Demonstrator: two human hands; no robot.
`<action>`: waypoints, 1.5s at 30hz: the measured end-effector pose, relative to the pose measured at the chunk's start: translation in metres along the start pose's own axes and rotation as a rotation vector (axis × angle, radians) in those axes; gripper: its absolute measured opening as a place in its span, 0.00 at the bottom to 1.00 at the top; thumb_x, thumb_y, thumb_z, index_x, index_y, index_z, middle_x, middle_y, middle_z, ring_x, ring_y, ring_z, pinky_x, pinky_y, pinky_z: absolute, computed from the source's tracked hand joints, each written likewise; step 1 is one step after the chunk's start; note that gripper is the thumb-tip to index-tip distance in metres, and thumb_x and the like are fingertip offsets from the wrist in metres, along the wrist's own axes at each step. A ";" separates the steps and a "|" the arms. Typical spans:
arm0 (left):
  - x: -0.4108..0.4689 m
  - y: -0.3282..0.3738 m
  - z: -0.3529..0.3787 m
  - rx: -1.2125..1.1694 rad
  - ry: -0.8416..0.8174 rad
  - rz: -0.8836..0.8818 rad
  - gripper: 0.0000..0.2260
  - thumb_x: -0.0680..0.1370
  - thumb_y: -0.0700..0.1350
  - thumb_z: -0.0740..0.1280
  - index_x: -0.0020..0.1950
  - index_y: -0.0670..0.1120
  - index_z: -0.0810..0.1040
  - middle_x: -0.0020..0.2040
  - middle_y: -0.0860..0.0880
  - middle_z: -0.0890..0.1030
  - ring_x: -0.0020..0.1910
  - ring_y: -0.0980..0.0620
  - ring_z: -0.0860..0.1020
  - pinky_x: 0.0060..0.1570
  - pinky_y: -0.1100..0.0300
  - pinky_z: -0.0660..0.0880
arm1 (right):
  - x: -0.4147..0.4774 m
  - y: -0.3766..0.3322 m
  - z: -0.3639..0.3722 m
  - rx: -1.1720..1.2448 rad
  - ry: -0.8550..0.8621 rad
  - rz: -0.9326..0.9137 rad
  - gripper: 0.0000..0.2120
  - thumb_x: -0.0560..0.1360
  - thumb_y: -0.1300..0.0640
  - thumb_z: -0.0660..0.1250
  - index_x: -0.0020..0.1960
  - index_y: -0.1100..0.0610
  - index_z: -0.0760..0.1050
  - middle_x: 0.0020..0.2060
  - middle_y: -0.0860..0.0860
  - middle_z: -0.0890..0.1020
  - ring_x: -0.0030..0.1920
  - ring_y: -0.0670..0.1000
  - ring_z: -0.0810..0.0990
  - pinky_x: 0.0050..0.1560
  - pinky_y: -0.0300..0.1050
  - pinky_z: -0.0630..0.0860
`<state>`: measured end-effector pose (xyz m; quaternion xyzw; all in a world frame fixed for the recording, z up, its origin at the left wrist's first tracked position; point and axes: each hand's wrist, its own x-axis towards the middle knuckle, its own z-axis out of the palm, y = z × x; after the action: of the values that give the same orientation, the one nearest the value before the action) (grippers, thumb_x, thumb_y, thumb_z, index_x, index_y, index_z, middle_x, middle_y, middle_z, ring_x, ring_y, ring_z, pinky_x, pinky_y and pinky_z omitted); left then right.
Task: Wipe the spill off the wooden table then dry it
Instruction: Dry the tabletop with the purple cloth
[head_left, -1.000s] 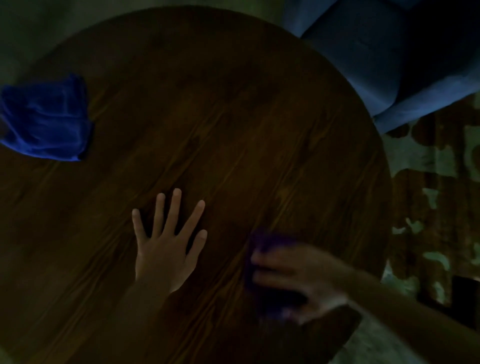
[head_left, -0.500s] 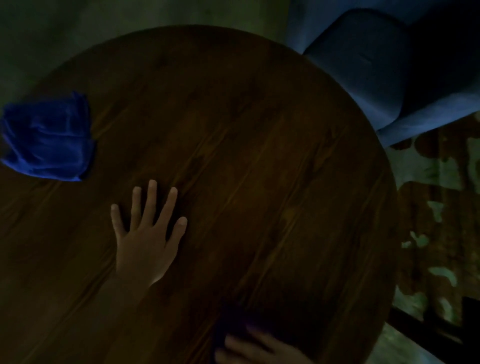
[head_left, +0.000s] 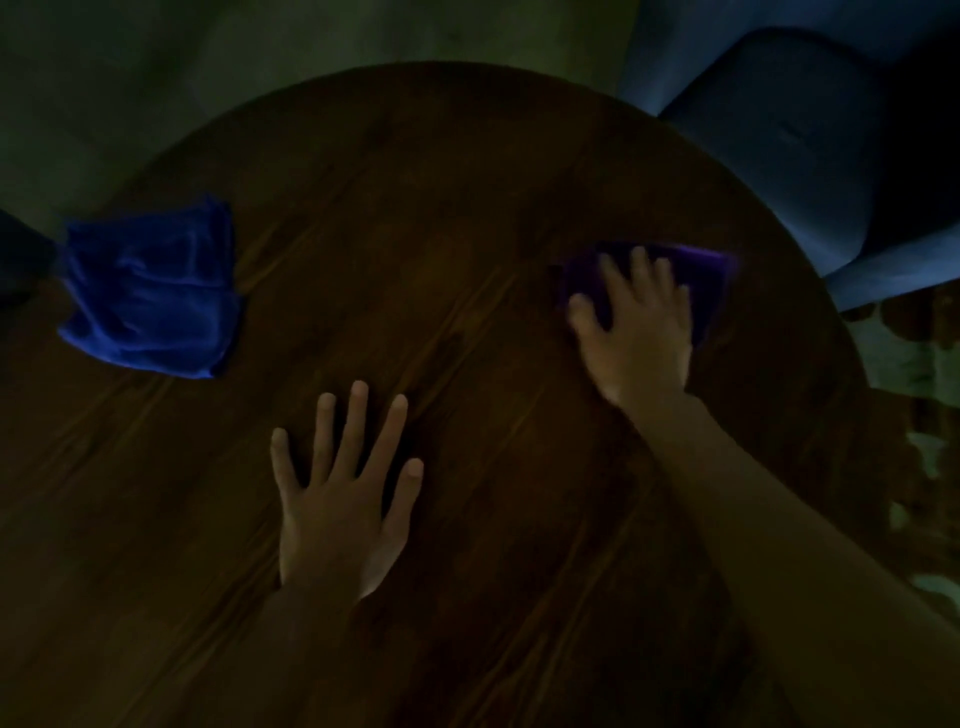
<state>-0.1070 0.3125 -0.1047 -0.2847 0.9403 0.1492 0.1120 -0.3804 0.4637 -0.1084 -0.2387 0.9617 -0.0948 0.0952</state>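
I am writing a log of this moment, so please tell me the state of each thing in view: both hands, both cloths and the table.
Left hand: flat on the table, fingers spread, empty.
Right hand: pressing on the purple cloth.
Purple cloth: flat under the right hand.
Blue cloth: crumpled, untouched, near the left edge.
Wooden table: spill not discernible in the dim light.

Two bare hands, left and right, with bare forearms behind them. No sleeves, rings or watch visible. Short nails. Dim light, details faint.
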 end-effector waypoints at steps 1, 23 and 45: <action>-0.002 -0.002 -0.003 -0.114 0.020 0.010 0.27 0.81 0.64 0.38 0.81 0.61 0.41 0.83 0.55 0.43 0.81 0.54 0.37 0.77 0.37 0.37 | -0.018 -0.016 0.010 0.018 0.010 -0.161 0.31 0.82 0.35 0.50 0.81 0.48 0.62 0.82 0.54 0.58 0.82 0.58 0.54 0.80 0.63 0.51; -0.036 -0.111 -0.006 0.155 -0.049 -0.122 0.31 0.80 0.67 0.44 0.81 0.60 0.41 0.83 0.48 0.43 0.81 0.41 0.40 0.74 0.30 0.42 | -0.107 -0.125 0.048 -0.009 -0.155 -0.796 0.30 0.79 0.37 0.60 0.78 0.48 0.67 0.81 0.54 0.62 0.82 0.59 0.56 0.80 0.65 0.53; -0.113 -0.259 -0.027 0.065 -0.044 -0.118 0.27 0.82 0.63 0.43 0.81 0.61 0.48 0.83 0.49 0.47 0.81 0.46 0.43 0.76 0.34 0.44 | -0.160 -0.282 0.079 -0.039 -0.111 0.011 0.32 0.82 0.34 0.45 0.81 0.47 0.60 0.81 0.56 0.59 0.82 0.60 0.55 0.79 0.65 0.50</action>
<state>0.1294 0.1543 -0.1025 -0.3327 0.9235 0.1181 0.1502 -0.0987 0.2842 -0.0985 -0.2404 0.9579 -0.0621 0.1444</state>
